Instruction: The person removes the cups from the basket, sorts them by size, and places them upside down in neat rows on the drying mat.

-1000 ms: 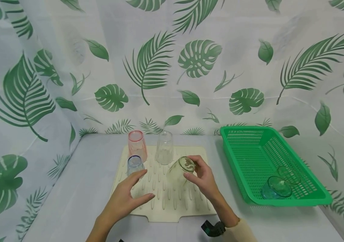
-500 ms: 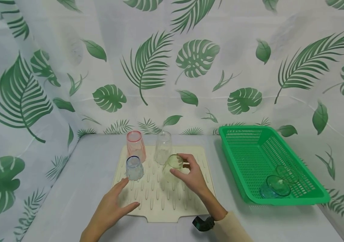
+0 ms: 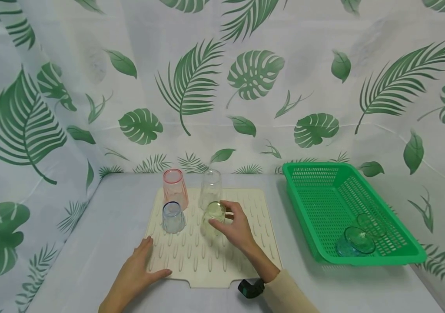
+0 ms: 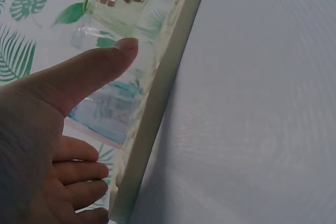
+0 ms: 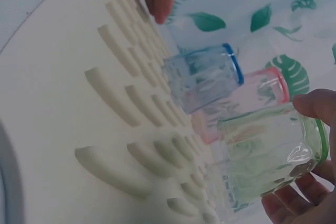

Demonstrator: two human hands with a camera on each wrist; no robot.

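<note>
A yellow-green drinking glass (image 3: pixel 214 212) stands narrow end up over the cream ridged drying board (image 3: pixel 183 257). The thumb and fingers of my right hand (image 3: pixel 237 228) grip it around its top; the green-ringed end shows between them in the right wrist view. Just left of it is a small blue-ringed glass (image 3: pixel 173 220), also narrow end up on the board. Behind them stand a tall red-ringed glass (image 3: pixel 175 191) and a tall clear glass (image 3: pixel 210 184). My left hand (image 3: pixel 131 270) lies at the board's front left corner, thumb apart from the fingers, holding nothing.
To the right sits a green plastic basket (image 3: pixel 316 226) with a bluish glass (image 3: pixel 352 244) and a greenish glass (image 3: pixel 372 226) in its near corner. A leaf-patterned curtain (image 3: pixel 207 143) hangs behind and beside the white table (image 3: pixel 101 217).
My right hand has carried the yellow-green glass leftward, from tilted to upright, next to the blue-ringed one. My left hand has drawn back from beside the blue-ringed glass to the board's corner.
</note>
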